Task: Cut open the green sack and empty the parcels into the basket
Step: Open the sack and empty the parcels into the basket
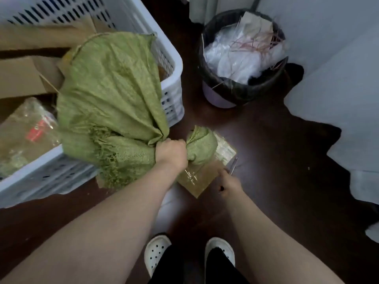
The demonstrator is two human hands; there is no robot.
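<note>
both bare forearms reach forward and down from the bottom corners of the view, converging toward the middle. the left hand (171, 153) is closed in a tight fist, knuckles up, wrist bent slightly, clamped around gathered green sack (110, 103) fabric. the left forearm is the higher and broader in view, running diagonally from the lower left. the right hand (229, 182) sits lower and just right of the left, fingers curled around a thin metal tool (233, 166) that points away from the body. below the arms, two feet in white perforated clogs (156, 252) stand side by side, dark trouser legs above them.
</note>
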